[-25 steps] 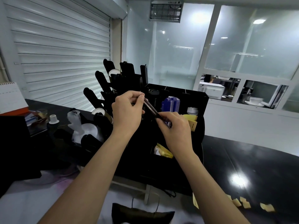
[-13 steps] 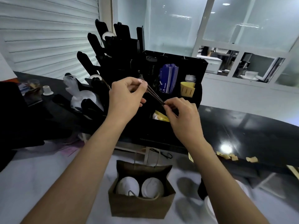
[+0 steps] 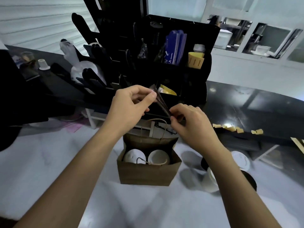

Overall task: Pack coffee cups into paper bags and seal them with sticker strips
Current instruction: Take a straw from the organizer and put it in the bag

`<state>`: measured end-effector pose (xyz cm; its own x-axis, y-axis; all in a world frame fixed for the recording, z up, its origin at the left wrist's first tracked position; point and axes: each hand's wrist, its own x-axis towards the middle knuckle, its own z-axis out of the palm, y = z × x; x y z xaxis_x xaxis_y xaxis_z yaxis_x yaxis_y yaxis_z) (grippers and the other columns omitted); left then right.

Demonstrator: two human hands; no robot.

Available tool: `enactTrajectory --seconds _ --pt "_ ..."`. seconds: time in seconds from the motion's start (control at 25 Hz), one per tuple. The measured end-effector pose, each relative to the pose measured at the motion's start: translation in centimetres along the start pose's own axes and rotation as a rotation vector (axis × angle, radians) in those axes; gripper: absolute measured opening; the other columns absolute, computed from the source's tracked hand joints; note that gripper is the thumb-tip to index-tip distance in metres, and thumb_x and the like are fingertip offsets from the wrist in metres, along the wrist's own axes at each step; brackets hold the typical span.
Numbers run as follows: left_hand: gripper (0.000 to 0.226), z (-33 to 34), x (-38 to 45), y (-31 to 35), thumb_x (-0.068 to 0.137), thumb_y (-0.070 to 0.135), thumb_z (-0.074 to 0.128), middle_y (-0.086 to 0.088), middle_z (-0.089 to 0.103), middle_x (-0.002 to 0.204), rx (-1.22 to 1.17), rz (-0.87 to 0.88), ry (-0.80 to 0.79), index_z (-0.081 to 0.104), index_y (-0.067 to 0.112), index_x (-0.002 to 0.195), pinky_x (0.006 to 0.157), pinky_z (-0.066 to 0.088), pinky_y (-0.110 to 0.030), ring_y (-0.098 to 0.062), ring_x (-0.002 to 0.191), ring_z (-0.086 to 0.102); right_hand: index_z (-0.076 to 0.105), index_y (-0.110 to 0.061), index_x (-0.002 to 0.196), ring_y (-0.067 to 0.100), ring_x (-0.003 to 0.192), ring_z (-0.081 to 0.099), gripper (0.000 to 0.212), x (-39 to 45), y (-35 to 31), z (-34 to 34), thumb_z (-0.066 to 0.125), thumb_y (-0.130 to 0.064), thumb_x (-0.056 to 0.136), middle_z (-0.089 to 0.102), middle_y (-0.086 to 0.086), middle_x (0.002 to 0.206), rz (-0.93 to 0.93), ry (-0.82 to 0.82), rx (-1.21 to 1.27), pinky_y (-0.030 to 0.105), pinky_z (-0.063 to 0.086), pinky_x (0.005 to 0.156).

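A brown paper bag [image 3: 148,174] stands open on the white counter, twine handles up. Inside it sit two white lidded coffee cups [image 3: 134,156], side by side. Above the bag both hands hold a dark sticker strip [image 3: 160,101] stretched between them. My left hand [image 3: 131,102] pinches its upper end between thumb and fingers. My right hand [image 3: 187,120] pinches the lower end. The strip slants down to the right, clear of the bag's top edge.
A black organizer [image 3: 179,63] with blue cards, a yellow holder and cup racks stands behind the bag. More white cups [image 3: 212,178] and a lid [image 3: 241,160] lie right of the bag. Yellow paper scraps [image 3: 233,129] dot the black counter at right.
The view has tilted down, bringing the bag and cups fully into sight. Both hands have come down and toward me from the organizer, still holding the strip between them.
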<state>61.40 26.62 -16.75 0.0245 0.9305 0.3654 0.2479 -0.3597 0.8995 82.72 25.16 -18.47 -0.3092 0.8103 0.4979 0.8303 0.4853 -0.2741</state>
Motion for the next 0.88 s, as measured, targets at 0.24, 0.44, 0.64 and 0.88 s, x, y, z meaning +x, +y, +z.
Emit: enactTrajectory --seconds 0.24,0.44,0.64,0.88 --pt "0.011 -1.4 -4.0 -3.4 0.097 0.032 0.063 0.021 0.068 0.099 0.246 -0.002 -0.085 0.068 0.038 0.104 0.083 0.048 -0.014 -0.001 0.099 0.063 0.067 -0.034 0.097 0.006 0.084 0.067 0.018 -2.9 0.5 1.0 0.07 -0.017 0.092 0.069 -0.018 0.087 0.169 0.087 0.453 0.011 0.049 0.073" --pt "0.016 -1.5 -7.3 -7.3 0.093 0.022 0.066 0.02 0.063 0.104 0.713 0.04 -0.149 0.066 0.036 0.101 0.102 0.027 -0.034 -0.011 0.114 0.05 0.066 -0.039 0.094 0.004 0.089 0.069 0.023 -4.8 1.0 2.2 0.076 -0.019 0.089 0.071 -0.022 0.091 0.227 -0.014 0.462 0.018 0.053 0.079" --pt "0.036 -1.7 -8.9 -9.9 0.089 0.048 0.062 0.019 0.051 0.143 0.895 0.0 -0.388 0.058 0.042 0.125 0.121 -0.01 -0.044 -0.015 0.15 0.019 0.075 -0.029 0.094 -0.002 0.084 0.069 0.009 -5.1 0.9 3.5 0.077 -0.022 0.088 0.074 -0.017 0.084 0.227 -0.38 0.382 0.016 0.05 0.072" --pt "0.088 -2.4 -9.5 -11.6 0.07 0.081 0.05 0.013 0.013 0.166 0.934 -0.07 -0.531 0.029 0.048 0.149 0.12 -0.017 -0.052 -0.018 0.153 -0.017 0.07 -0.035 0.093 0.002 0.075 0.061 0.01 -4.2 -0.2 5.1 0.073 -0.025 0.089 0.063 -0.022 0.08 0.134 -0.608 0.148 0.023 0.049 0.069"
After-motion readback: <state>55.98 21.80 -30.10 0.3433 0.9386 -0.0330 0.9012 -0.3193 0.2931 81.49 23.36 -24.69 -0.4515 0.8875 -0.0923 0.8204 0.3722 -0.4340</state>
